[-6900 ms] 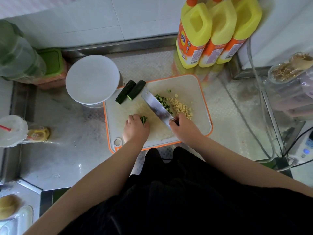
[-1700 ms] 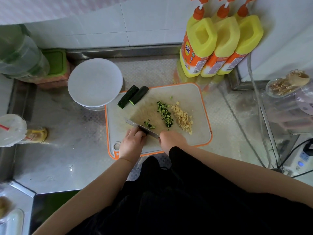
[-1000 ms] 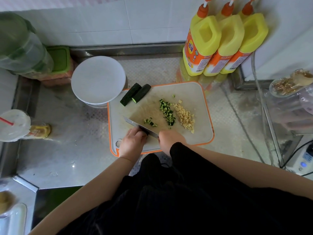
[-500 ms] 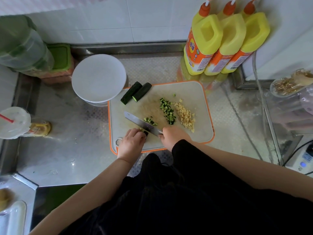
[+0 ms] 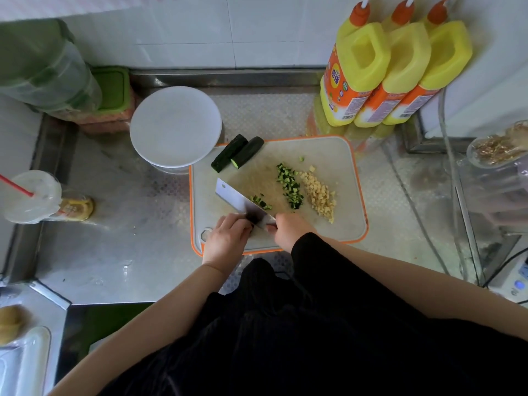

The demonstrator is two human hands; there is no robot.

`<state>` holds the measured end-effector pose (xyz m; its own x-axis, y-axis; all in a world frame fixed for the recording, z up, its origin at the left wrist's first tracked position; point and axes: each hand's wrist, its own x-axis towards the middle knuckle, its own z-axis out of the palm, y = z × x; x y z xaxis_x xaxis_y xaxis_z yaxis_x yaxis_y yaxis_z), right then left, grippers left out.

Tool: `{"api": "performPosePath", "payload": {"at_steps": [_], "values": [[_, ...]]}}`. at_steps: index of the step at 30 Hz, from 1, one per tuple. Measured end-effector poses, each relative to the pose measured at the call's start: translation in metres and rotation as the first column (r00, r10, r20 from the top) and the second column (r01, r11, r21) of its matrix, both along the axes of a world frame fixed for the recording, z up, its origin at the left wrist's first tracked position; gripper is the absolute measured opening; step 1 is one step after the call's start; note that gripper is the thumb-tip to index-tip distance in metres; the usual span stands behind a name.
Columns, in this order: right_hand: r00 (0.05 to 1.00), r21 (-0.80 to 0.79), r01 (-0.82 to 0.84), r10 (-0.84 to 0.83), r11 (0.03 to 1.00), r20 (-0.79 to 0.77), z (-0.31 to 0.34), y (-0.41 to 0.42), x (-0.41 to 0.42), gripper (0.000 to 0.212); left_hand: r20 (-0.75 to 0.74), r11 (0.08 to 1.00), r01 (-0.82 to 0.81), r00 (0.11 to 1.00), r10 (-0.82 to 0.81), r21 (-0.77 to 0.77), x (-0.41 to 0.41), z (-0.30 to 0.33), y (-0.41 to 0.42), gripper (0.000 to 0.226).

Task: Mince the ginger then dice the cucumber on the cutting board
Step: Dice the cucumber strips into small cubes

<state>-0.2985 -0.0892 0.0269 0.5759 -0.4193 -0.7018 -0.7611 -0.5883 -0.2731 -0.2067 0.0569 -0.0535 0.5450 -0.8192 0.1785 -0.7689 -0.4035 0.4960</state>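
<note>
Hands at cutting board [image 5: 328,150] near edge | right hand [image 5: 288,231] grips cleaver [image 5: 240,200] | left hand [image 5: 227,238] curled beside blade (contents hidden) | diced cucumber [image 5: 288,185], minced ginger [image 5: 320,195] mid-board | cucumber pieces [image 5: 237,155] far-left corner

The knife [image 5: 243,202] handle is hidden inside the right hand [image 5: 288,231], whatever the left hand [image 5: 227,238] pins beside the blade is covered, and its edge there is motion-blurred.
</note>
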Motion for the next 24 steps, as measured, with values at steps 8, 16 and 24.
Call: {"api": "performPosePath", "payload": {"at_steps": [8, 16, 24], "values": [[0.992, -0.089, -0.106, 0.111, 0.99, 0.054, 0.015, 0.002, -0.008, 0.029, 0.017, 1.0, 0.026, 1.0, -0.027, 0.007, -0.003, -0.006, 0.006, 0.026], [0.981, -0.067, -0.194, 0.192, 0.979, -0.035, 0.011, 0.011, -0.001, 0.017, 0.017, 1.0, 0.015, 1.0, -0.016, 0.013, -0.003, -0.006, 0.005, 0.027], [0.999, 0.023, -0.027, 0.027, 0.999, 0.019, 0.004, 0.004, 0.0, 0.029, 0.053, 0.999, 0.008, 0.999, -0.006, -0.046, -0.006, -0.006, 0.009, 0.022]]}}
